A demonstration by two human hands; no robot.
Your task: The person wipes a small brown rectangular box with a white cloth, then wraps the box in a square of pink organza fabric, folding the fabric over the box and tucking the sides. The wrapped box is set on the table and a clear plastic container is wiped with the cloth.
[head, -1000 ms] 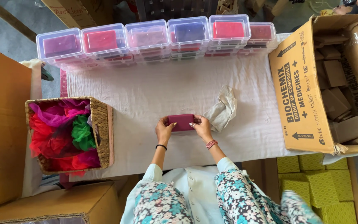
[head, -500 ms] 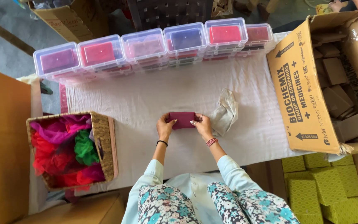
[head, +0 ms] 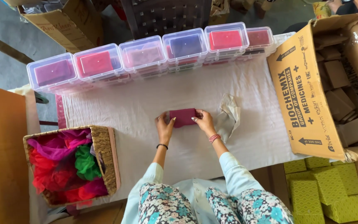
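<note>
A small dark maroon rectangular block lies on the white cloth covering the table, in the middle of the head view. My left hand presses on its left end. My right hand grips its right end, fingers curled over the edge. Just right of my right hand sits a crumpled piece of pale wrapping.
A row of clear plastic boxes holding pink, purple and red blocks lines the far edge. A woven basket of bright fabric scraps stands at left. An open cardboard carton of brown packets stands at right, yellow-green boxes below it.
Both hands stay on the maroon block. The view has shifted slightly, so the table sits a little lower and to the right in the frame.
</note>
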